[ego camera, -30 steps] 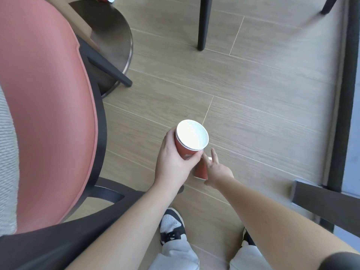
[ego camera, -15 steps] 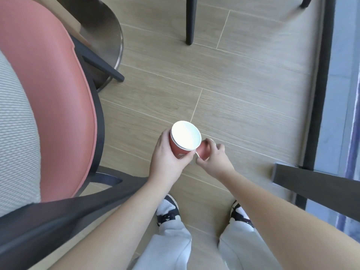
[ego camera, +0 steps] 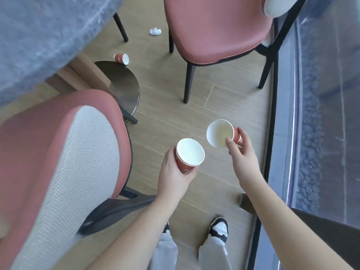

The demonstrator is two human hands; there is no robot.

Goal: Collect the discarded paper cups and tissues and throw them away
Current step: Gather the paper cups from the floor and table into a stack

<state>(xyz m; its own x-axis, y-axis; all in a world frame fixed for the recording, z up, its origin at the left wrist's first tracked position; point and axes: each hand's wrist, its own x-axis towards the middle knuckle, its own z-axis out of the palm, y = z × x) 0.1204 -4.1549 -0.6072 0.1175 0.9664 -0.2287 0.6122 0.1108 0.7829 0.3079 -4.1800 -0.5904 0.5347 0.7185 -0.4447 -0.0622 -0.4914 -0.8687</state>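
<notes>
My left hand (ego camera: 174, 177) grips a red paper cup (ego camera: 189, 155) upright, its white inside showing; its rim looks doubled, like nested cups. My right hand (ego camera: 238, 151) holds a second red cup (ego camera: 222, 136) tilted toward me, a thumb over its rim, a little right of and beyond the first. The two cups are apart. A third red cup (ego camera: 121, 58) lies on its side on the floor near the table base. A crumpled white tissue (ego camera: 155, 31) lies on the floor farther off, between a chair leg and the far chair.
A pink chair with a grey mesh back (ego camera: 64, 168) stands close on my left. Another pink chair (ego camera: 216, 30) is ahead. A grey table top (ego camera: 39, 32) on a round dark base (ego camera: 122, 84) sits at upper left. A glass wall with a dark frame (ego camera: 272, 114) runs along the right.
My right hand has lifted the second cup off the floor and moved it right, apart from the left-hand cup. The view has risen, bringing the table, far chair, third cup and tissue in.
</notes>
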